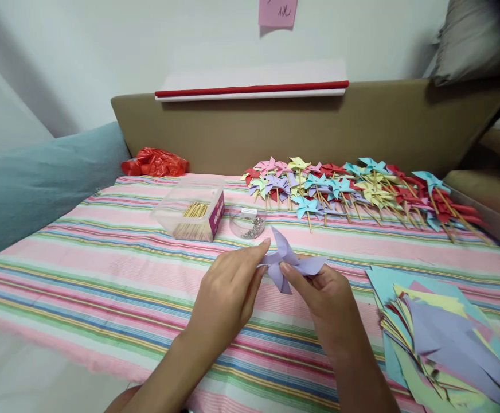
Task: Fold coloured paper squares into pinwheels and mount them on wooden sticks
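A lilac paper pinwheel (285,252) with folded blades is held up over the striped cloth, between my two hands. My right hand (325,289) pinches it, the thumb pressed close to its centre and the fingers behind the paper. From the other side, my left hand (235,278) has thumb and fingers closed on the left blade; its fingertips are partly covered. No stick shows on this pinwheel. Just beyond the hands stands a round clear tub (235,225) of small metal pins, beside a clear plastic box (166,215) holding short wooden sticks.
Many finished pinwheels (340,186) on sticks lie across the back right. A pile of cut coloured paper (443,327) sits near my right arm. A red plastic bag (155,162) is at the back left, by a blue cushion (47,183). A brown backrest (233,132) closes off the far side.
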`<state>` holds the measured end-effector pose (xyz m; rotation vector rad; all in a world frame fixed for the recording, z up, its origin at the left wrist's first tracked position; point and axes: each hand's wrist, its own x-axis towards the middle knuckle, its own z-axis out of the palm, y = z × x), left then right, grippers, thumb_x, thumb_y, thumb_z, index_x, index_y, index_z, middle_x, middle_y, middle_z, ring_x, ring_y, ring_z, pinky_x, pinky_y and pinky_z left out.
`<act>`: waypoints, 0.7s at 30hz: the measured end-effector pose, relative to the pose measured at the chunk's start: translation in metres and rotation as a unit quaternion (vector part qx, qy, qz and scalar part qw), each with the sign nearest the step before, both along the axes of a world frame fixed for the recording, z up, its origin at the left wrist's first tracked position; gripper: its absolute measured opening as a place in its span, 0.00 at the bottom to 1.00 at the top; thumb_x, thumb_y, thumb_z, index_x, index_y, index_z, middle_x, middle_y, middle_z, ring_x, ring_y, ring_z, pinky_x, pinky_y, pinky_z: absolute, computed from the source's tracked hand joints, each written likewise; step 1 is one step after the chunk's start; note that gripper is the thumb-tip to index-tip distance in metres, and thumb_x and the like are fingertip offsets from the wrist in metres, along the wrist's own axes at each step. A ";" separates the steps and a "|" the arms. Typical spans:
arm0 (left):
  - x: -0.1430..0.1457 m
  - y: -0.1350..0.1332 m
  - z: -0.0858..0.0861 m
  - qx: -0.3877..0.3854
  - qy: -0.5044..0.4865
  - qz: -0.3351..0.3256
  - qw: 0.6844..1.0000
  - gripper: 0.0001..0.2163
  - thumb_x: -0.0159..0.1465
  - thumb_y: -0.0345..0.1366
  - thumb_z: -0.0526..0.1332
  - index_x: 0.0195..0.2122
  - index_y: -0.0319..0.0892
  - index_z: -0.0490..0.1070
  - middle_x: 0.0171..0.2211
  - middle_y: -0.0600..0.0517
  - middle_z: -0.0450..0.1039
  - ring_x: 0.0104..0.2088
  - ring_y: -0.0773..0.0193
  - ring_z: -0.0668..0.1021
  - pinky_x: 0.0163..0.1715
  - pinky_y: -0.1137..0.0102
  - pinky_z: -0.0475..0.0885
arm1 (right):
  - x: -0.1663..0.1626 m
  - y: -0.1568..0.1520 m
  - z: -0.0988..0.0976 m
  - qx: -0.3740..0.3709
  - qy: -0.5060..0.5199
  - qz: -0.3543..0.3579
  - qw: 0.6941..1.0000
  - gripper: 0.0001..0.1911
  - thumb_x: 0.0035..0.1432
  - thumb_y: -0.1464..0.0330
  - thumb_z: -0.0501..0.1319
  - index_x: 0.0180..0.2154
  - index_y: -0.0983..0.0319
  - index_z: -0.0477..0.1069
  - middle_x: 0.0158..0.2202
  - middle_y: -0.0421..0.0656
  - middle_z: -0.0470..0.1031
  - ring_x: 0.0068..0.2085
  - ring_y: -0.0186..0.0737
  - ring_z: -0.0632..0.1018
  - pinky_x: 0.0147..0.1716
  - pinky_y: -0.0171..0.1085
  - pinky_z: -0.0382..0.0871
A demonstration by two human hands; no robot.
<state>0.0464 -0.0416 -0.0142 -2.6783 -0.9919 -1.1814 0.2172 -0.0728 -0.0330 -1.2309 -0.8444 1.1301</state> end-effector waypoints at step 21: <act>-0.006 0.017 -0.012 0.239 0.072 -0.017 0.968 0.17 0.66 0.24 0.62 0.56 0.39 0.71 0.47 0.46 0.83 0.45 0.53 0.84 0.41 0.62 0.76 | 0.009 -0.001 -0.006 -0.010 0.130 0.128 0.983 0.16 0.50 0.58 0.73 0.39 0.60 0.82 0.40 0.45 0.83 0.47 0.47 0.79 0.52 0.45 0.69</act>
